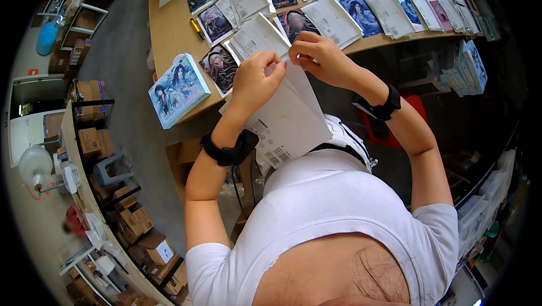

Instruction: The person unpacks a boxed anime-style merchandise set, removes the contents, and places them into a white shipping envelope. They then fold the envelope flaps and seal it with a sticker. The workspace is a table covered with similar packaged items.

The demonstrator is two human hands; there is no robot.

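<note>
Rows of white packets (330, 19) are covering the far side of the wooden table (168, 37), with illustrated cards (214, 23) lying among them. A blue illustrated box (179, 88) is overhanging the left edge. The left hand (254, 87) and right hand (323, 60) are working close together, fingers curled, both pinching the upper edge of a white envelope (289, 122), which is hanging before the person's waist.

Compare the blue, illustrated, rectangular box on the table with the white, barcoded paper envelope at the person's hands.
Look: the blue box shows a colourful picture; the white envelope is mostly plain.
Thickness: the box has side walls; the envelope is flat.
Pose: the box rests on the table; the envelope's upper end is at the left hand and right hand.
Both are rectangular.
</note>
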